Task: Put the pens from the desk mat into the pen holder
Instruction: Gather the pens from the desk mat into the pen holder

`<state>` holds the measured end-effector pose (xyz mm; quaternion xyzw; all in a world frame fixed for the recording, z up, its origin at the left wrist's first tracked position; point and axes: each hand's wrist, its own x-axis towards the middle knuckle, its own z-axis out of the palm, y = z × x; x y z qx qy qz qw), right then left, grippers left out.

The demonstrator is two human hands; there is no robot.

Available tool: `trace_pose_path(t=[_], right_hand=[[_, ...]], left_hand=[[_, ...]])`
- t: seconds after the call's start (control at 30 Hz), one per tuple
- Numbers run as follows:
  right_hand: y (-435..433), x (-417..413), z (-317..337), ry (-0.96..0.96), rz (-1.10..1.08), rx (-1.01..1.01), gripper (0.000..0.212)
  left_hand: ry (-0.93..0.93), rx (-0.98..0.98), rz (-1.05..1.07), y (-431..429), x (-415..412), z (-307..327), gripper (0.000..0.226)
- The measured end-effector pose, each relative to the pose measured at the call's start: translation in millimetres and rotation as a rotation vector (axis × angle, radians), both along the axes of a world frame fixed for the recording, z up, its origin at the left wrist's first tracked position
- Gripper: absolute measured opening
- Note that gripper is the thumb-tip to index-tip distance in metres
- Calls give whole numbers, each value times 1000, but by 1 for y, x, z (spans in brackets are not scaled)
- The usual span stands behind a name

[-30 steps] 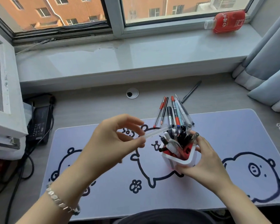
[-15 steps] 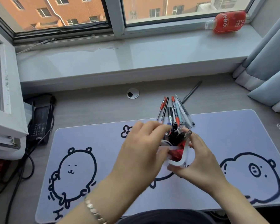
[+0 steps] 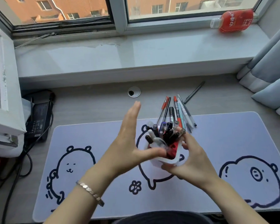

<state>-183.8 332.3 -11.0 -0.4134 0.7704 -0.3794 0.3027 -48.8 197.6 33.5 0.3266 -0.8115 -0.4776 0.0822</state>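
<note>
A white pen holder (image 3: 171,160) stands on the lilac desk mat (image 3: 225,138), crammed with several pens (image 3: 168,126) that stick up and fan out at the back. My right hand (image 3: 191,162) grips the holder's right side and front. My left hand (image 3: 131,143) is flat with its fingers straight and pointing away, just left of the holder, and its thumb lies across the holder's near rim. It holds nothing. No loose pen shows on the mat.
A dark pen (image 3: 194,91) lies on the grey desk beyond the mat. A cable grommet (image 3: 134,92) sits in the desk. A power brick (image 3: 38,120) with cables is at the left, a red bottle (image 3: 233,21) on the windowsill, curtains (image 3: 268,75) at the right.
My left hand carried a clear pen to the holder, put it in among the others, let go and spread flat beside the holder. My right hand kept its grip on the holder.
</note>
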Motion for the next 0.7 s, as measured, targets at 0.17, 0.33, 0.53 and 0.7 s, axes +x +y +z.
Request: trace_pose_path(t=[0.17,0.33,0.53,0.7], right_hand=[[-14,-4,4,-48,154,-30,88],[-42,-34,9,23,576,335,104],[-117,-81,-44,712,504,411,44],[-141,-88,-69,1055,824,397,30]], left_hand=[[-28,198,-69,4,9,-24,120],[104,178,122,3,21,-39,106],[136,144,359,-8,36,-43,101],[144,157,412,-13,47,-45,101]])
